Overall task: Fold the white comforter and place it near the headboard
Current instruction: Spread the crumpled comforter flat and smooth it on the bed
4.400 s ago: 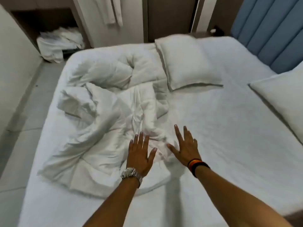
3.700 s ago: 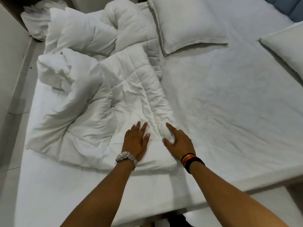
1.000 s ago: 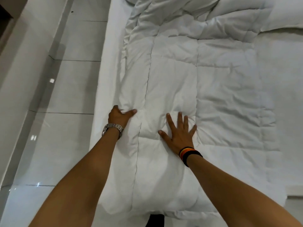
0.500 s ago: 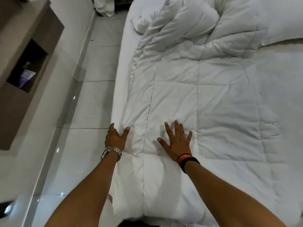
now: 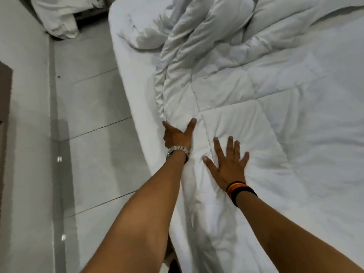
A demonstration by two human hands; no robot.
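The white quilted comforter [image 5: 256, 107] lies spread over the near part of the bed and is still bunched up at the far end. My left hand [image 5: 178, 134], with a silver watch on the wrist, rests on the comforter's left edge, thumb on top and fingers over the side. Flat on the comforter just to its right lies my right hand [image 5: 228, 164], fingers spread, with a dark and orange band at the wrist. The headboard is out of view.
The bed's left side [image 5: 137, 95] drops to a glossy tiled floor [image 5: 94, 134]. A heap of white linen [image 5: 57, 18] lies on the floor at the far left. A pale wall [image 5: 21, 134] runs along the left.
The view has swung right and the brown shelf has left the frame. My left hand has moved forward along the comforter's left edge; my right hand stays flat beside it.
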